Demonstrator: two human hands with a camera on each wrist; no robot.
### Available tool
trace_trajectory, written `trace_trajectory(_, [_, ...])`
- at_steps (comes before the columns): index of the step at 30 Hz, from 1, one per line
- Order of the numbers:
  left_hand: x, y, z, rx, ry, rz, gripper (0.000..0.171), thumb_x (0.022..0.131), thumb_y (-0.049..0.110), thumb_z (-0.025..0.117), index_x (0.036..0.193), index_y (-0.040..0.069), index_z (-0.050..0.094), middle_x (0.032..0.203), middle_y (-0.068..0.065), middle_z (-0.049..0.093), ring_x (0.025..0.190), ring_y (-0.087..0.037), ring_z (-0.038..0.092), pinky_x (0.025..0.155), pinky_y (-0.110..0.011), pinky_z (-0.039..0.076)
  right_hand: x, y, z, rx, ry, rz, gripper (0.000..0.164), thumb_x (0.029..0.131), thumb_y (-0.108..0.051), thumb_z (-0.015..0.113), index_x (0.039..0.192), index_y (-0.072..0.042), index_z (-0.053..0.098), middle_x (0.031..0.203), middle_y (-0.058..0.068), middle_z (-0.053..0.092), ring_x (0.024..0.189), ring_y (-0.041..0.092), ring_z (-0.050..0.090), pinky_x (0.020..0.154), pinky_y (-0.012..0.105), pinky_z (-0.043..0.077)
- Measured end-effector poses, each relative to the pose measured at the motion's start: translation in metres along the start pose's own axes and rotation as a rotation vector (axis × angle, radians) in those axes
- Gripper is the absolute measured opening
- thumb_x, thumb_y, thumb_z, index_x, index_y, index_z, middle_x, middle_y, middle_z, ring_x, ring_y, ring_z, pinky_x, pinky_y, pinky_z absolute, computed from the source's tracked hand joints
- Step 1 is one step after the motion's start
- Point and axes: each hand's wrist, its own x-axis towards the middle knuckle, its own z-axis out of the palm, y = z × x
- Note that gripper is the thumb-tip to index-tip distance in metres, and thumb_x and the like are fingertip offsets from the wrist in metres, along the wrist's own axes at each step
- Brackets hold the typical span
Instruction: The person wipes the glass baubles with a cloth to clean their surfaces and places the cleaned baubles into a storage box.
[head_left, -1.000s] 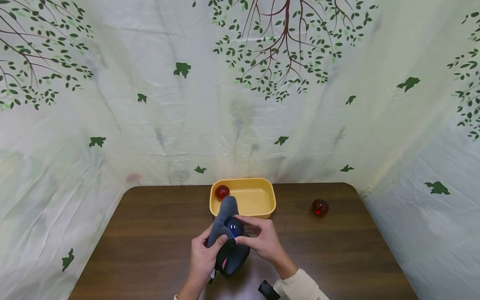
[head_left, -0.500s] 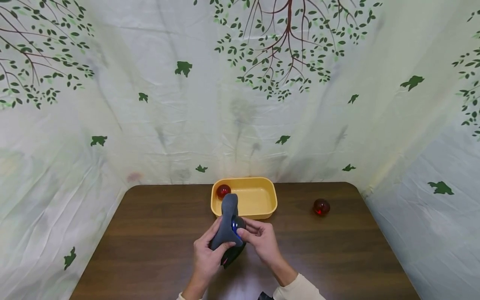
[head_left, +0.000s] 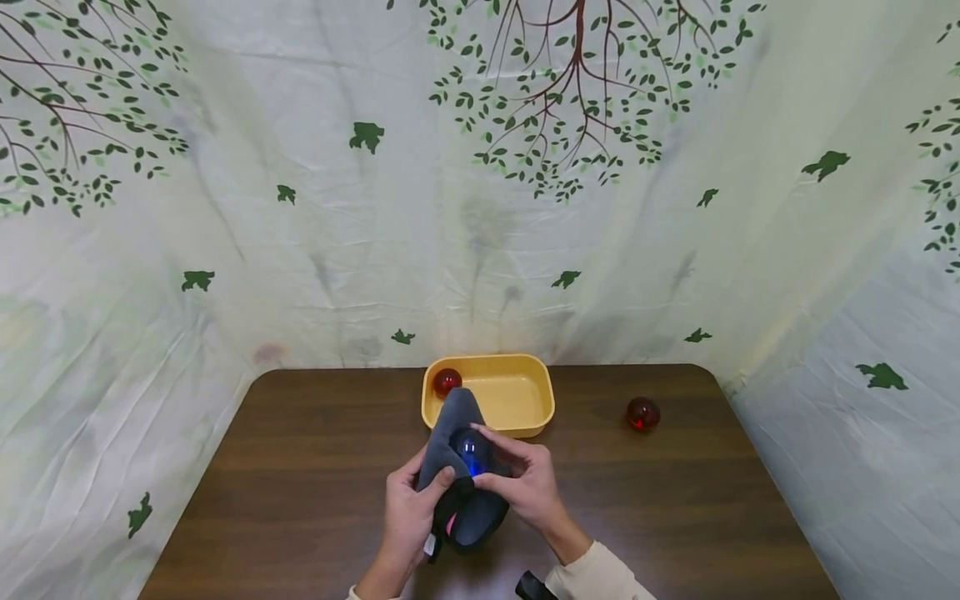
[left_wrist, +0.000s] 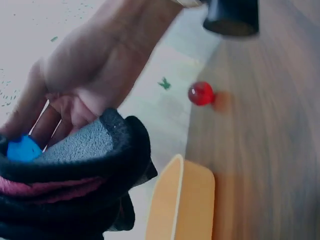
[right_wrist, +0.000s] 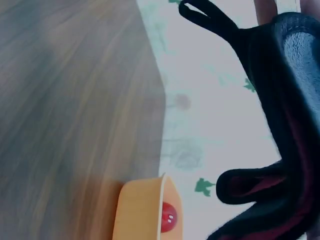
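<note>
Your left hand [head_left: 408, 508] grips a dark grey cloth piece [head_left: 446, 442], thumb laid on its front; the other fingers are mostly hidden behind it. Your right hand [head_left: 528, 487] pinches a blue ball [head_left: 472, 452], forefinger at its far side and thumb at its near side, with the ball against the cloth between your two hands. The left wrist view shows only a patch of that blue, down among the folds at your right fingertips. The cloth has thick black edging, a pink lining [left_wrist: 55, 189] showing between its layers, and a black loop [right_wrist: 207, 15] at one end; a small white tag [head_left: 430, 545] sits by its lower end. Just past your hands is a yellow tray [head_left: 517, 396], its near left corner covered in the head view by the tip of the cloth. A red ball [head_left: 447, 382] rests inside, toward the tray's far left corner. Another red ball [head_left: 642, 413] lies to the right of the tray, well apart from it, on the brown wooden table [head_left: 315, 483]. Behind the table you face a pale curtain [head_left: 315, 233] printed with green leaves and branches.
</note>
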Motion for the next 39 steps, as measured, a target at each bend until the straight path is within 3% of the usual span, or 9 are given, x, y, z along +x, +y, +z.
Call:
trace_trajectory(4, [0.001, -0.006, -0.003, 0.036, -0.045, 0.174, 0.05, 0.079, -0.001, 0.076, 0.127, -0.002, 0.061, 0.114, -0.011, 0.068, 0.095, -0.01, 0.067, 0.076, -0.024, 0.055, -0.001, -0.006, 0.003, -0.034, 0.075, 0.156, 0.05, 0.078, 0.0, 0.078, 0.123, 0.01, 0.06, 0.121, 0.026, 0.061, 0.108, 0.023, 0.064, 0.088, 0.033, 0.051])
trace_trajectory(10, [0.006, -0.011, -0.007, 0.347, -0.037, 0.475, 0.066, 0.062, -0.011, 0.083, 0.124, -0.005, 0.062, 0.121, -0.021, 0.061, 0.109, -0.01, 0.06, 0.088, -0.017, 0.049, 0.002, -0.013, 0.009, 0.047, 0.138, 0.391, 0.044, 0.085, -0.005, 0.073, 0.122, 0.013, 0.059, 0.117, 0.029, 0.061, 0.103, 0.025, 0.065, 0.082, 0.033, 0.055])
trace_trajectory(13, [0.008, -0.012, -0.008, 0.419, -0.027, 0.581, 0.069, 0.056, -0.015, 0.084, 0.121, -0.008, 0.062, 0.121, -0.024, 0.06, 0.111, -0.01, 0.058, 0.09, -0.015, 0.046, 0.004, -0.016, 0.011, 0.092, 0.135, 0.439, 0.044, 0.086, -0.006, 0.072, 0.122, 0.015, 0.058, 0.115, 0.031, 0.061, 0.102, 0.024, 0.066, 0.081, 0.032, 0.055])
trace_trajectory(16, [0.007, -0.008, -0.006, 0.361, -0.012, 0.501, 0.064, 0.06, -0.017, 0.081, 0.12, -0.01, 0.062, 0.121, -0.024, 0.06, 0.111, -0.008, 0.058, 0.09, -0.016, 0.046, 0.005, -0.016, 0.01, 0.105, 0.11, 0.426, 0.047, 0.085, -0.006, 0.073, 0.124, 0.014, 0.056, 0.118, 0.031, 0.059, 0.104, 0.025, 0.064, 0.084, 0.032, 0.054])
trace_trajectory(22, [0.006, 0.004, -0.005, 0.206, 0.038, 0.046, 0.045, 0.078, -0.007, 0.074, 0.121, -0.012, 0.06, 0.109, -0.013, 0.07, 0.093, -0.007, 0.067, 0.078, -0.021, 0.054, 0.001, -0.008, 0.005, 0.087, 0.007, 0.268, 0.053, 0.082, 0.001, 0.074, 0.13, 0.01, 0.053, 0.13, 0.027, 0.054, 0.117, 0.024, 0.057, 0.092, 0.034, 0.048])
trace_trajectory(25, [0.006, 0.007, -0.004, 0.126, 0.045, -0.048, 0.039, 0.084, -0.005, 0.069, 0.119, -0.018, 0.058, 0.092, -0.001, 0.073, 0.081, -0.009, 0.068, 0.072, -0.023, 0.056, 0.001, -0.004, 0.003, 0.097, -0.06, 0.123, 0.056, 0.081, 0.008, 0.071, 0.132, 0.01, 0.051, 0.134, 0.026, 0.052, 0.124, 0.022, 0.053, 0.097, 0.034, 0.045])
trace_trajectory(30, [0.005, 0.009, -0.004, 0.091, 0.021, -0.058, 0.038, 0.086, -0.003, 0.068, 0.119, -0.018, 0.057, 0.091, 0.001, 0.073, 0.081, -0.012, 0.069, 0.072, -0.026, 0.057, 0.003, -0.001, 0.0, 0.096, -0.088, 0.053, 0.055, 0.08, 0.009, 0.072, 0.131, 0.011, 0.052, 0.132, 0.027, 0.054, 0.122, 0.024, 0.055, 0.096, 0.036, 0.047])
trace_trajectory(34, [0.003, 0.007, -0.004, 0.139, -0.008, 0.002, 0.046, 0.082, -0.005, 0.072, 0.124, -0.015, 0.056, 0.105, -0.013, 0.071, 0.088, -0.013, 0.069, 0.074, -0.027, 0.057, 0.004, -0.004, 0.001, 0.076, -0.017, 0.185, 0.053, 0.08, 0.0, 0.076, 0.128, 0.011, 0.056, 0.128, 0.028, 0.057, 0.113, 0.023, 0.061, 0.09, 0.034, 0.05])
trace_trajectory(39, [0.007, 0.003, -0.005, 0.233, -0.048, 0.18, 0.058, 0.071, -0.011, 0.077, 0.126, -0.007, 0.058, 0.121, -0.017, 0.062, 0.103, -0.009, 0.064, 0.085, -0.021, 0.052, 0.005, -0.012, 0.006, 0.056, 0.092, 0.356, 0.047, 0.084, -0.007, 0.074, 0.124, 0.011, 0.059, 0.12, 0.029, 0.06, 0.104, 0.024, 0.065, 0.085, 0.033, 0.053])
